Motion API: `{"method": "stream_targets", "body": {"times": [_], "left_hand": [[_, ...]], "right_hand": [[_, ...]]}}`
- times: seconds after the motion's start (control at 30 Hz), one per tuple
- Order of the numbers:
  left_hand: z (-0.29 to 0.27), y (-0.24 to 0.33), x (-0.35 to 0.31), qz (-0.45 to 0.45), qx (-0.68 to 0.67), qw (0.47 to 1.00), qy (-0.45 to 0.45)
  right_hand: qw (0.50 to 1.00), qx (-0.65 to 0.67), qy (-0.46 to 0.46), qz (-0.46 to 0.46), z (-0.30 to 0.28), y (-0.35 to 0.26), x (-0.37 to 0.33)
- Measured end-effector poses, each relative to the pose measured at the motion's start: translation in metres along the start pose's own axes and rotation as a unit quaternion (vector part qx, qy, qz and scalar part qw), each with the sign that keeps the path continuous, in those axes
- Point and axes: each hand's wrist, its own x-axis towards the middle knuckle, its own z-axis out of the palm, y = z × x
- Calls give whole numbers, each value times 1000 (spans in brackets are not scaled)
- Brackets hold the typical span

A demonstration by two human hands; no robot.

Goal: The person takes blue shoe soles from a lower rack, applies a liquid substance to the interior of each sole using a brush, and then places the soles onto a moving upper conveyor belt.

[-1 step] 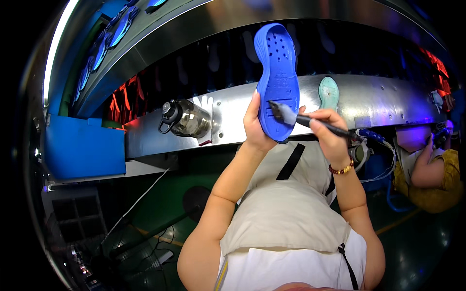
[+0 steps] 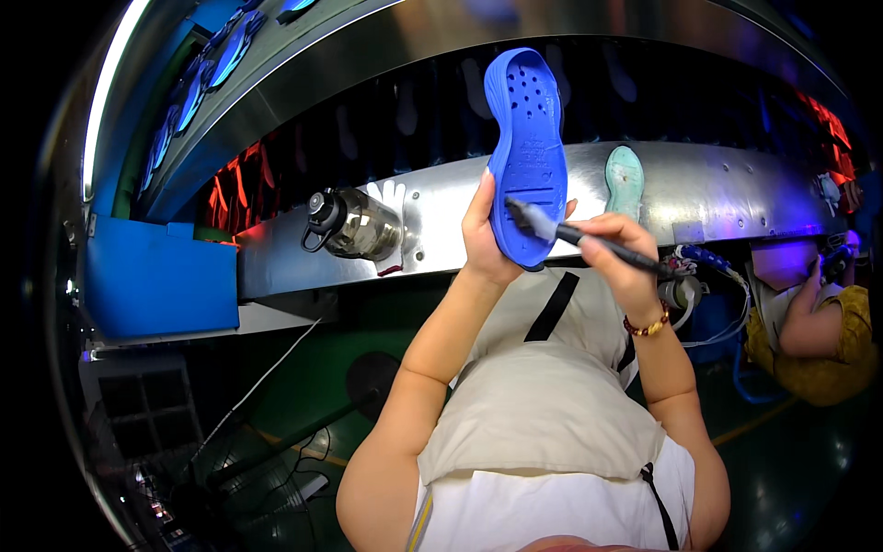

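Observation:
A blue shoe sole [image 2: 532, 138] stands tilted up in front of me, its hollow inner side with small round holes turned toward me. My left hand [image 2: 485, 235] is closed round its heel end, thumb along the left rim. In my right hand [image 2: 625, 258] is a brush [image 2: 568, 234] with a black handle and pale, dark-tipped bristles. Its bristles lie against the inside of the heel, below the raised ribs. A beaded bracelet [image 2: 647, 324] circles my right wrist.
On the metal ledge [image 2: 460, 216] stand a dark-lidded clear bottle [image 2: 361, 225], a white glove [image 2: 391, 198] and a pale green sole piece [image 2: 625, 175]. Behind runs a dark line with hanging soles. A blue box [image 2: 161, 281] is at left; another person's arm [image 2: 809, 317] shows at right.
The brush has shifted slightly left and down across the heel, with my right hand following. The sole has dipped a little toward me.

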Motion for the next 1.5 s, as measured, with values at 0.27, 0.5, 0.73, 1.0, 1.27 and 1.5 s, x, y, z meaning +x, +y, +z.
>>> {"method": "stream_targets", "body": {"times": [0.27,0.5,0.73,1.0,1.27,1.5], "left_hand": [[-13,7,11,-13,9,1000,-21],[-1,9,14,-18,61,998,-21],[1,16,21,-9,91,995,-44],[-8,29,23,-199,75,977,-6],[2,19,11,-308,274,911,27],[3,23,8,-317,361,876,43]], "right_hand": [[990,-83,-53,-97,-1,-7,9],[995,-38,-54,-74,-24,-14,25],[962,-158,-143,-170,-26,-28,33],[924,-152,-308,-168,-23,-40,19],[871,-233,-417,-112,-48,-55,37],[809,-366,-452,-87,-57,-54,35]]}}
